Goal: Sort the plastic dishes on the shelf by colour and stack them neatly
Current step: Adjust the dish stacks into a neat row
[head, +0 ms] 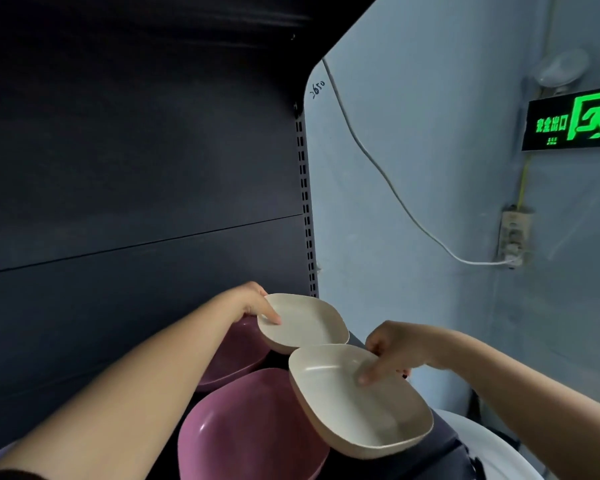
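Note:
Two cream plastic plates hover over a dark shelf (440,441). My left hand (253,303) pinches the left rim of the far cream plate (309,323), thumb on its inside. My right hand (392,351) pinches the right rim of the near cream plate (357,400), thumb pressed inside it. The two cream plates touch edge to edge. Below them lie two pink plates: a near pink plate (250,431) in front and a far pink plate (236,351) partly hidden under my left forearm and the far cream plate.
The dark back panel (135,168) of the shelf unit rises behind, with a slotted upright (305,202) at its right edge. To the right is a pale wall with a white cable (388,181), a socket (513,237) and a green exit sign (575,119).

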`<move>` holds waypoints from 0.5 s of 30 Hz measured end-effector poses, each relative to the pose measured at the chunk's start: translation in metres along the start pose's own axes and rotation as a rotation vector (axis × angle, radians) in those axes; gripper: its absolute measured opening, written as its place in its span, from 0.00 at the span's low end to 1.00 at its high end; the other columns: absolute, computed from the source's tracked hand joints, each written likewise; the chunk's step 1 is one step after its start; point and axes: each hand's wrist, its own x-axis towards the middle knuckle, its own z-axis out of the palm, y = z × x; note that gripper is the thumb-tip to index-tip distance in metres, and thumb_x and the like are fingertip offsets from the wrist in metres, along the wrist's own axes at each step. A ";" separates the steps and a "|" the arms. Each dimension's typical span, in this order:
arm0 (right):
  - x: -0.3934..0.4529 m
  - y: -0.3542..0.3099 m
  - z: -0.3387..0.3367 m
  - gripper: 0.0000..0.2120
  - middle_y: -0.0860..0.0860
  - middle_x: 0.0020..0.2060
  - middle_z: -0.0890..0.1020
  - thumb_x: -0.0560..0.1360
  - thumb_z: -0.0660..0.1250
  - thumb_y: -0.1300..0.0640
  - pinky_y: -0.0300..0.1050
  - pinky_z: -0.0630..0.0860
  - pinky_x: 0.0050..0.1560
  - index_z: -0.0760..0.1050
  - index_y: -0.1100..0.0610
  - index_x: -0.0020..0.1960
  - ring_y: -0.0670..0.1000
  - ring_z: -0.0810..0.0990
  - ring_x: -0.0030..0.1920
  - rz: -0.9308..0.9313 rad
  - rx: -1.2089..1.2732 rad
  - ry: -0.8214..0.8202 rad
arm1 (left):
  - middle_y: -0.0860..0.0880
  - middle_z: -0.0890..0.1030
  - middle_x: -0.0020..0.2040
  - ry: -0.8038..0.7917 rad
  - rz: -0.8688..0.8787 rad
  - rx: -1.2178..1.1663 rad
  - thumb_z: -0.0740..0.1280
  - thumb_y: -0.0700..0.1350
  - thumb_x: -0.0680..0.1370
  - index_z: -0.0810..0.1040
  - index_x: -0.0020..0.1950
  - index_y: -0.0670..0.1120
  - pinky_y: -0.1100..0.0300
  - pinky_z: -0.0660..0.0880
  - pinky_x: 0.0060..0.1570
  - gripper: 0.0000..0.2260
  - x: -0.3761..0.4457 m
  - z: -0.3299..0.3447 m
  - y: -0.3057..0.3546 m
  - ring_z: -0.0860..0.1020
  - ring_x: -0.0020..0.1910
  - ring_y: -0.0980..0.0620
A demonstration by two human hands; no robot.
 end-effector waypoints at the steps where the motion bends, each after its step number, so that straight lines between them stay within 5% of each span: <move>1: 0.001 0.001 0.001 0.15 0.49 0.33 0.77 0.62 0.76 0.42 0.39 0.70 0.36 0.78 0.51 0.38 0.48 0.74 0.34 -0.002 0.013 0.005 | 0.44 0.81 0.54 0.015 -0.007 -0.033 0.76 0.40 0.68 0.78 0.58 0.39 0.58 0.74 0.49 0.20 0.001 0.001 0.000 0.78 0.51 0.47; 7: -0.001 0.003 0.000 0.21 0.55 0.36 0.78 0.66 0.75 0.48 0.42 0.71 0.39 0.79 0.65 0.45 0.52 0.75 0.37 -0.001 0.295 0.022 | 0.41 0.82 0.51 0.089 -0.023 -0.330 0.76 0.36 0.67 0.79 0.53 0.36 0.53 0.75 0.57 0.16 -0.004 -0.012 0.000 0.79 0.54 0.44; 10: -0.004 -0.002 -0.008 0.17 0.56 0.41 0.80 0.72 0.72 0.53 0.41 0.75 0.42 0.78 0.67 0.50 0.51 0.78 0.40 -0.018 0.414 0.049 | 0.43 0.81 0.45 0.122 -0.017 -0.481 0.73 0.34 0.70 0.76 0.47 0.38 0.56 0.78 0.44 0.09 -0.015 -0.025 -0.002 0.80 0.43 0.48; 12: -0.007 -0.011 -0.014 0.16 0.57 0.42 0.79 0.73 0.71 0.53 0.42 0.74 0.44 0.77 0.67 0.50 0.52 0.77 0.41 -0.039 0.458 0.096 | 0.45 0.79 0.44 0.141 -0.009 -0.588 0.71 0.34 0.73 0.75 0.51 0.38 0.60 0.75 0.37 0.09 -0.027 -0.036 -0.005 0.78 0.42 0.50; 15: -0.014 -0.034 -0.017 0.17 0.60 0.47 0.82 0.73 0.71 0.55 0.50 0.76 0.52 0.76 0.68 0.54 0.56 0.80 0.45 -0.071 0.545 0.184 | 0.42 0.79 0.53 0.198 0.014 -0.672 0.69 0.34 0.74 0.72 0.61 0.37 0.57 0.76 0.41 0.16 -0.043 -0.053 -0.021 0.78 0.47 0.48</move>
